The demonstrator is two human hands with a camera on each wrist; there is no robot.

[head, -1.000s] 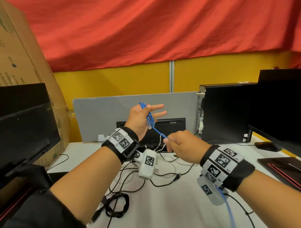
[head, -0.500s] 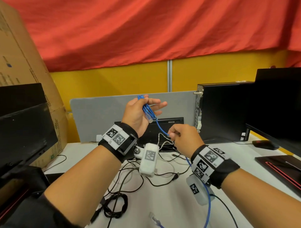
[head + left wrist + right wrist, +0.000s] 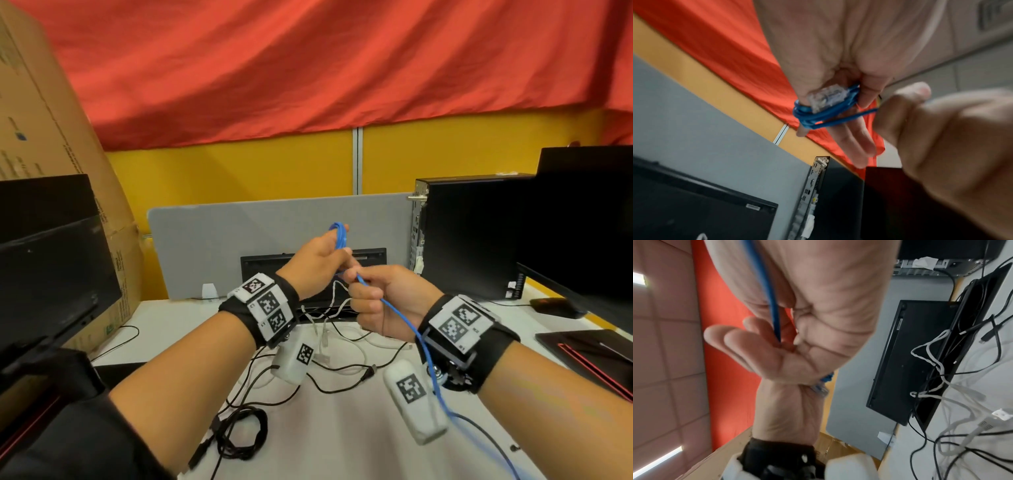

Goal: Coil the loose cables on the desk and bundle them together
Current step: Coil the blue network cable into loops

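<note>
Blue cable (image 3: 340, 236) looped on left hand (image 3: 317, 263); right hand (image 3: 383, 301) pinches slack.

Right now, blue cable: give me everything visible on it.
The blue cable is thin, round and looks rubbery, with a clear plastic plug on one end. Several turns are looped around the left hand, the plug lying against them. From there a strand runs to the right hand, which pinches it; the rest trails down past the right wrist, off the frame's bottom edge.
</note>
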